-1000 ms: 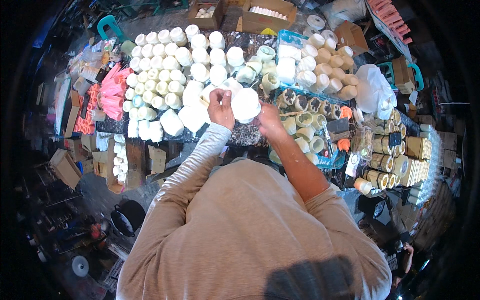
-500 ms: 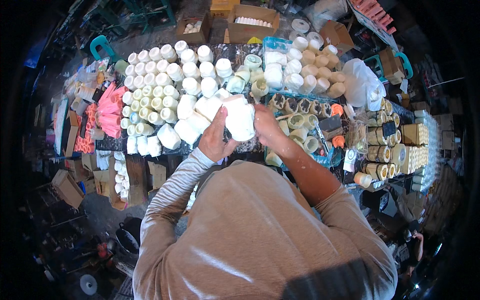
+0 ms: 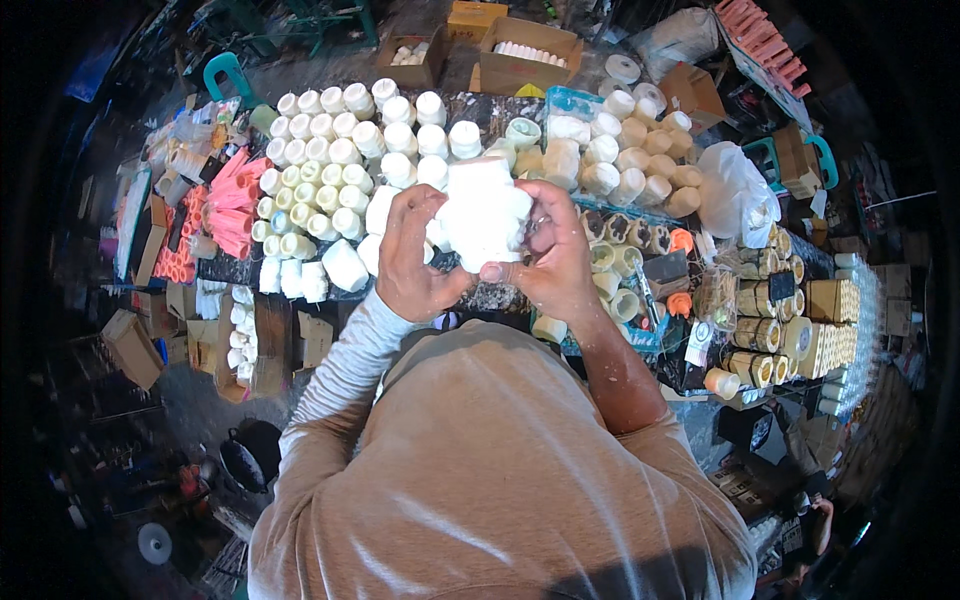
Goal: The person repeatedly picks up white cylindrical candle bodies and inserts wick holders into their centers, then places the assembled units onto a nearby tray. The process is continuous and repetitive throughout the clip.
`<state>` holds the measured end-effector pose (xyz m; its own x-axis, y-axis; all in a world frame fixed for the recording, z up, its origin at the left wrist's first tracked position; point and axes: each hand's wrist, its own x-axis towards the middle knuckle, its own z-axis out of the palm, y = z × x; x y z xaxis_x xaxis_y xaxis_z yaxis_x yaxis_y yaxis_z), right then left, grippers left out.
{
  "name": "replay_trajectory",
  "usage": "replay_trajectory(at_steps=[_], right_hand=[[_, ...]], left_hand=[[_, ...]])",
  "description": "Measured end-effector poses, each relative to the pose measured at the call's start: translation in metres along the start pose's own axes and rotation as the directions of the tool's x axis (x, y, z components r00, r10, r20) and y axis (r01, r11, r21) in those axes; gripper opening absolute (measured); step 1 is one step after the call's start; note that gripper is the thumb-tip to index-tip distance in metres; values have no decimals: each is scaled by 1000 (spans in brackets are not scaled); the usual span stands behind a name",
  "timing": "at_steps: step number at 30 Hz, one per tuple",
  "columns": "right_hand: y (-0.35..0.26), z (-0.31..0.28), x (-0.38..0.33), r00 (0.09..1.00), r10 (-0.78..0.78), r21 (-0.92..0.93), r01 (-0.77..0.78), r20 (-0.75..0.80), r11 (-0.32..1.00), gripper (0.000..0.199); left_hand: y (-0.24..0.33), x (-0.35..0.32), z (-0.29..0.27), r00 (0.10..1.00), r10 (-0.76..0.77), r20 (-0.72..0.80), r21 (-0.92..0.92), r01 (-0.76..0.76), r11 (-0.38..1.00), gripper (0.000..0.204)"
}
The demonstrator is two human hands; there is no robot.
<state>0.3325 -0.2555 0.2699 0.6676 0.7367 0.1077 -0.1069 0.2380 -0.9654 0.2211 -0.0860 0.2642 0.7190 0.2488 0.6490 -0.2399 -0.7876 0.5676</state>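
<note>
Hands (image 3: 480, 255) raised closer, gripping chalky lumpy white casting (image 3: 485, 215).

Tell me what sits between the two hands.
In the head view, a white lumpy piece sits between the left hand and the right hand; both grip it above the table.

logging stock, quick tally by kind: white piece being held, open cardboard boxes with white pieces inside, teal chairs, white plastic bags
white moulded piece, held: 1
open cardboard boxes: 2
teal chairs: 2
white plastic bag: 1
total: 6
</note>
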Motion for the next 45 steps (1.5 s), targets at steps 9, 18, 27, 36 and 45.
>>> replay_trajectory(at_steps=[9, 18, 27, 36, 45], right_hand=[[8, 5, -4, 982, 188, -69, -187, 12, 980, 72], [45, 1, -15, 985, 144, -278, -166, -99, 946, 51], [44, -2, -18, 966, 247, -479, -252, -74, 841, 63], [67, 19, -3, 970, -89, -359, 1, -228, 933, 31], [71, 19, 10, 954, -191, -379, 91, -233, 921, 26]], left_hand=[[-18, -11, -7, 989, -65, 136, -236, 96, 967, 67], [-24, -50, 17, 924, -331, 193, -294, 376, 879, 56], [-34, -71, 23, 886, -382, 262, -273, 447, 852, 53], [-25, -47, 31, 989, -146, -12, -107, 144, 984, 69], [-23, -53, 31, 978, -210, 11, -198, 208, 958, 56]])
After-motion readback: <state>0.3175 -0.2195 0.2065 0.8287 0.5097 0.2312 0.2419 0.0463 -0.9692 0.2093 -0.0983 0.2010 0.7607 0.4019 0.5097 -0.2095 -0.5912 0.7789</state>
